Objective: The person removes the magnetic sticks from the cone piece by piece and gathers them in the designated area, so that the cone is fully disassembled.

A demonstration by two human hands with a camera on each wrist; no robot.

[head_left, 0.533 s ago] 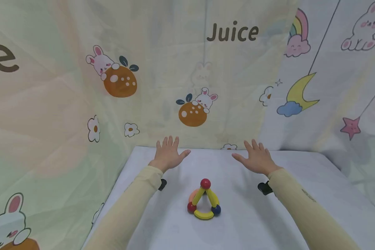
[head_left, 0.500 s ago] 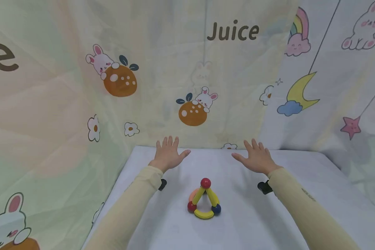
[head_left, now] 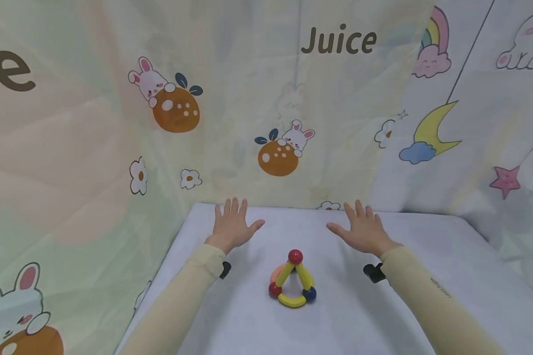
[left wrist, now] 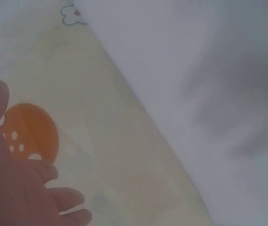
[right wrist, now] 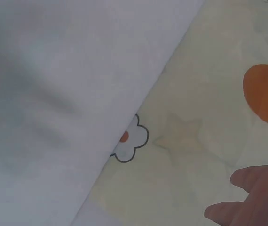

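Observation:
Both hands stretch forward over the white table in the head view, palms down with fingers spread. The left hand [head_left: 232, 228] is beyond and left of a small toy built of balls and rods [head_left: 295, 281]; the right hand [head_left: 363, 230] is beyond and right of it. Neither hand holds or touches the toy. It has a red ball on top, a red and a blue ball at its front corners, yellow straight rods, a curved yellow piece in front and a curved pink one behind. In the wrist views, parts of the left hand [left wrist: 26, 188] and right hand [right wrist: 258, 197] show.
The white-covered table [head_left: 337, 315] ends at a printed cloth backdrop [head_left: 222, 148] with rabbits, oranges and flowers. More printed cloth [head_left: 93, 207] closes in on the left side. A dark wrist camera [head_left: 375, 272] hangs under the right sleeve.
The head view has shifted slightly, so the backdrop appears a little up and to the right. The left hand sits slightly further left and lower in view. The toy stands as before.

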